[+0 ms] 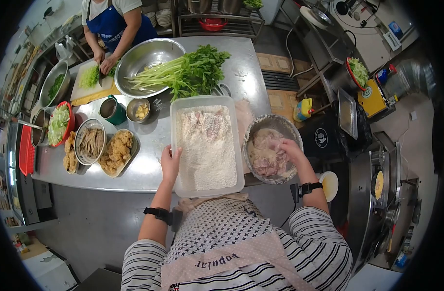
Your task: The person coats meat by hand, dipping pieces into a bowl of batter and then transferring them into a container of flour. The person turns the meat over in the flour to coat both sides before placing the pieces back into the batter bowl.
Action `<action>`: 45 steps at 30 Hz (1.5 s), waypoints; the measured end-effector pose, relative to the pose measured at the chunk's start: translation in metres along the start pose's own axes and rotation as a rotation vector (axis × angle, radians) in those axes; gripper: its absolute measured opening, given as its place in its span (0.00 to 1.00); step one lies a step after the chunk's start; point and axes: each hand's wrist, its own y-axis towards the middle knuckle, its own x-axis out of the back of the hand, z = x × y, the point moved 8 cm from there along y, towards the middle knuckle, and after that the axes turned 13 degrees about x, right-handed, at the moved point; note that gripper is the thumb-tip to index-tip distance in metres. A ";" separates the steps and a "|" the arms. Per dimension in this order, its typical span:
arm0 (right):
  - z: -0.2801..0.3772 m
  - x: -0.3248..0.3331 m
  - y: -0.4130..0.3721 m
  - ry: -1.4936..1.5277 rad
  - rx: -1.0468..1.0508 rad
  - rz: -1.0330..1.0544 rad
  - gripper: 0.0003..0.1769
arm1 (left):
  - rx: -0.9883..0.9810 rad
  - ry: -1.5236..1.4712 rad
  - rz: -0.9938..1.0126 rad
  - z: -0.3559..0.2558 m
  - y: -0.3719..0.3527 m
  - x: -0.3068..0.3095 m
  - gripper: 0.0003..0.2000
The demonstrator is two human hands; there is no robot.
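Note:
A white rectangular plastic tub (175,126) full of white flour (207,167) stands at the table's front edge, directly before me. Several floured pieces of meat (205,123) lie at its far end. My left hand (170,164) grips the tub's left wall, thumb near the rim. To the right is a round metal bowl (299,138) with batter smeared on its rim, holding raw pale-pink meat (269,162). Inside that bowl, my right hand (291,150) has its fingers closed at the meat; the fingertips are partly hidden.
Left on the steel table (149,167) are fried pieces (117,150), a bowl of strips (90,143) and a red basket of cut cabbage (59,123). Behind the tub, celery (193,70) lies across a large steel bowl (147,53). A co-worker (113,29) cuts greens at far left.

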 end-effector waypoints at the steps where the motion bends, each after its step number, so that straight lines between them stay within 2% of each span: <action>1: 0.005 -0.001 0.000 0.070 0.048 -0.021 0.12 | 0.005 -0.004 0.004 0.000 0.000 0.000 0.18; 2: 0.000 -0.005 0.002 0.071 0.047 -0.023 0.12 | 0.009 -0.007 0.008 -0.001 0.000 0.000 0.18; 4: 0.022 -0.019 0.004 -0.283 0.508 -0.091 0.07 | 0.018 -0.011 0.018 -0.005 -0.002 0.000 0.18; 6: 0.022 -0.058 -0.003 -0.790 0.670 0.044 0.07 | 0.028 -0.015 0.027 -0.006 -0.003 0.000 0.18; 7: 0.016 -0.068 -0.005 -0.790 0.670 0.044 0.07 | 0.028 -0.013 0.028 -0.006 -0.003 0.000 0.18; 9: 0.002 -0.095 -0.006 -0.844 0.617 0.204 0.08 | 0.029 -0.009 0.025 -0.002 -0.001 0.000 0.18; 10: 0.005 -0.097 -0.005 -0.843 0.619 0.206 0.08 | 0.024 -0.003 0.015 0.000 0.001 0.000 0.18; 12: -0.007 -0.087 0.002 -0.189 0.286 0.182 0.10 | 0.021 0.001 0.006 0.003 0.001 0.000 0.18; 13: -0.001 -0.084 0.002 -0.191 0.285 0.183 0.10 | 0.012 0.005 -0.004 0.001 0.001 0.000 0.19; 15: -0.013 -0.062 0.002 0.154 0.023 -0.040 0.09 | 0.003 0.007 -0.012 -0.001 -0.001 0.001 0.19; 19: -0.026 -0.026 0.010 -0.013 0.054 -0.110 0.08 | 0.015 -0.002 0.001 -0.003 -0.002 0.001 0.19; 21: -0.018 0.004 0.021 -0.696 0.266 -0.267 0.07 | 0.019 -0.012 0.001 -0.001 -0.001 0.001 0.19; 22: -0.016 0.009 0.025 -0.697 0.270 -0.261 0.07 | 0.002 -0.056 -0.001 0.000 0.001 0.000 0.20; 24: -0.009 0.010 0.029 -0.360 0.232 -0.177 0.13 | -0.007 -0.098 -0.010 0.002 0.001 0.001 0.20; 25: 0.045 -0.014 0.006 -0.357 0.234 -0.130 0.13 | 0.003 -0.082 -0.008 -0.001 0.000 0.001 0.20; 26: 0.071 -0.024 -0.003 -0.357 0.235 -0.117 0.13 | 0.012 -0.066 -0.007 -0.002 -0.001 0.002 0.20; 28: 0.130 -0.048 -0.018 -0.707 0.476 -0.053 0.11 | 0.011 -0.043 -0.025 0.001 0.002 0.002 0.20; 30: 0.186 -0.076 -0.042 -0.726 0.522 -0.011 0.09 | 0.006 -0.020 -0.040 0.008 0.005 0.001 0.21; 32: 0.219 -0.105 -0.058 -0.619 0.527 0.082 0.09 | 0.001 -0.040 -0.045 0.012 0.007 0.000 0.22; 34: 0.231 -0.133 -0.062 -0.546 0.516 0.148 0.11 | 0.011 -0.041 -0.050 0.011 0.007 0.001 0.22; 36: 0.222 -0.169 -0.053 -0.399 0.463 0.370 0.13 | 0.023 -0.044 -0.054 0.010 0.006 0.002 0.23; 38: 0.185 -0.205 -0.030 -0.201 0.302 0.552 0.13 | -0.004 -0.029 -0.088 0.005 0.002 0.005 0.22; 40: 0.156 -0.229 -0.003 -0.514 0.296 0.581 0.11 | 0.000 -0.029 -0.085 0.004 0.002 0.006 0.22; 41: 0.135 -0.241 0.012 -0.518 0.296 0.589 0.11 | -0.002 -0.024 -0.077 0.004 0.002 0.006 0.21; 43: 0.121 -0.260 0.031 -1.279 0.628 0.490 0.09 | 0.001 -0.007 -0.071 0.003 0.000 0.005 0.21; 45: 0.110 -0.274 0.030 -1.248 0.560 0.467 0.09 | 0.001 0.009 -0.064 0.001 0.001 0.006 0.21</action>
